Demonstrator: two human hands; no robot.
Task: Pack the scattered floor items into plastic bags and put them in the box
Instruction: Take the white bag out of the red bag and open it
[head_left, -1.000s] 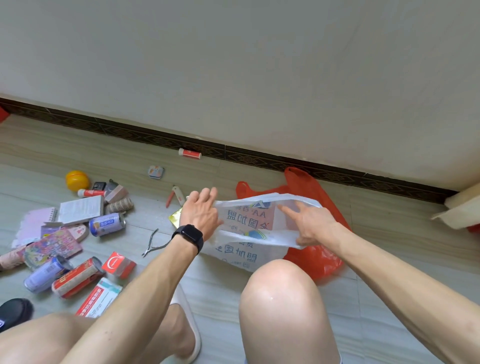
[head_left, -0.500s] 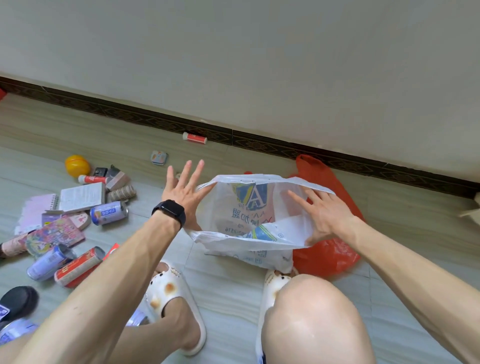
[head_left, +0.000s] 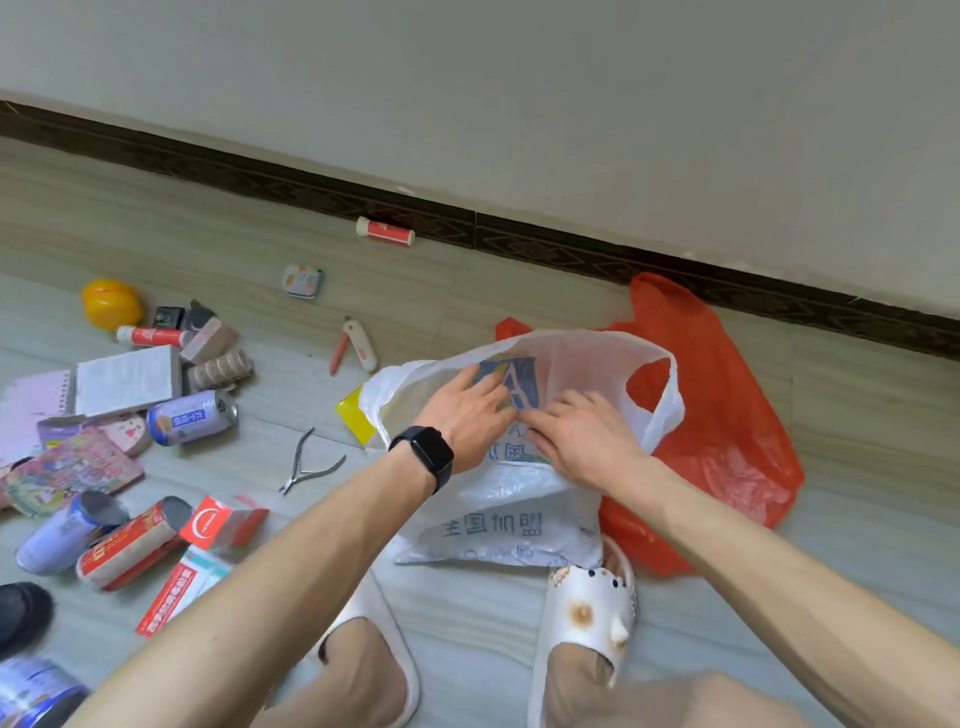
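A white plastic bag (head_left: 582, 353) with blue print stands open on the floor in front of me. Both hands reach inside its mouth. My left hand (head_left: 467, 410), with a black watch on the wrist, lies with straight fingers against the bag's inner wall. Beside it, fingers extended, my right hand (head_left: 576, 441) presses on the inner plastic. An orange-red plastic bag (head_left: 727, 431) lies behind and right of the white one. Scattered items lie to the left: a purple can (head_left: 192, 418), nail nippers (head_left: 306, 465), a red box (head_left: 221, 522), a notebook (head_left: 127, 379).
Near the wall lie a red-and-white tube (head_left: 384, 231), a small tin (head_left: 303, 281), a pocket knife (head_left: 358, 338) and a yellow ball (head_left: 110, 304). My feet in white slippers (head_left: 592, 613) stand just below the bag. A yellow card (head_left: 353, 415) sticks out left of the bag.
My hands went from spreading the bag's rim apart to reaching together inside its mouth. The view tilted down and I rose, so my knees dropped out of the middle.
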